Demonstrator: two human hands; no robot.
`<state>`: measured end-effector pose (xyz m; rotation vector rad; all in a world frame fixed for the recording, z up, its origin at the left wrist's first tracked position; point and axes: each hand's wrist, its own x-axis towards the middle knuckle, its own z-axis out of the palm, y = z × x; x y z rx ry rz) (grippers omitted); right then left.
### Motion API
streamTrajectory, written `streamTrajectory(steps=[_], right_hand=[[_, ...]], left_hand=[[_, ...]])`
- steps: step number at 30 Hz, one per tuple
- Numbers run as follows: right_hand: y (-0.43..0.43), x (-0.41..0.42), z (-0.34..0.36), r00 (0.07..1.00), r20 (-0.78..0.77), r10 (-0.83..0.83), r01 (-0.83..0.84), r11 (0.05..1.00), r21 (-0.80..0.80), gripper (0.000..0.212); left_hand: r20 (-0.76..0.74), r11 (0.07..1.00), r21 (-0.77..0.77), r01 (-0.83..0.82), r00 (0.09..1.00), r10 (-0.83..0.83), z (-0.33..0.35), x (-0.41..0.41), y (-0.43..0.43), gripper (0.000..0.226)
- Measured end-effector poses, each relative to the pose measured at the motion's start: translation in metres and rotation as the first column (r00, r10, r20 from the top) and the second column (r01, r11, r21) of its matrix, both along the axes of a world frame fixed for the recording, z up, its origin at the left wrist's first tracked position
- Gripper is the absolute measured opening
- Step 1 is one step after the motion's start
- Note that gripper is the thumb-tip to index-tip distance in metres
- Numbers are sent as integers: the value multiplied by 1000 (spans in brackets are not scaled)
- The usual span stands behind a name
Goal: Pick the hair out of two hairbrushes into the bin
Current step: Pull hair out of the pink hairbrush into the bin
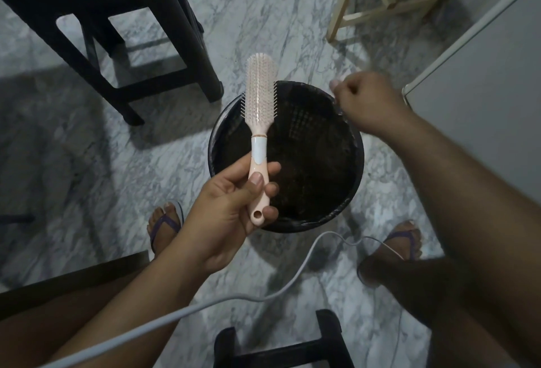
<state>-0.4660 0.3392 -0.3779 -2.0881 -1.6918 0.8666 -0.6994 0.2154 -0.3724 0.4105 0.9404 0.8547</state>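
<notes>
A slim pale-pink plastic hairbrush [260, 98] with rows of fine straight bristles stands upright over the left half of the round black bin [316, 162], which is lined with a glossy black bag. The left hand [231, 206] grips its smooth handle, thumb pressed on the front and fingers wrapped behind. The right hand [366, 101] hovers over the bin's far right rim, blurred, with its fingers curled in; whether they pinch anything I cannot tell. The bin sits on a grey-veined marble floor [263, 1]. A black plastic stool [175, 31] stands beyond the bin to the left, a pale wooden frame [389, 7] beyond it to the right, and a grey cable [117, 340] snakes across in front of it.
</notes>
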Motion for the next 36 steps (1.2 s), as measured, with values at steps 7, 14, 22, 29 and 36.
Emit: streamTrajectory(steps=[7, 14, 22, 29, 36], right_hand=[[-22, -35, -15, 915, -234, 328, -393, 856, -338, 74], [-28, -55, -1, 752, -648, 122, -308, 934, -182, 15], [-16, -32, -20, 945, -39, 323, -324, 946, 0, 22], [-27, -48, 12, 893, -316, 322, -213, 918, 335, 15], [-30, -48, 12, 924, 10, 383, -376, 903, 208, 39]], left_hand=[[7, 1000, -2, 17, 1000, -17, 3, 0, -1, 37], [34, 998, -2, 59, 998, -59, 3, 3, -4, 40], [-4, 999, 5, 51, 999, -51, 1, 4, -2, 41], [-122, 999, -4, 40, 992, -40, -9, 3, -5, 42], [-326, 995, 49, 86, 943, -66, -19, 2, -13, 44]])
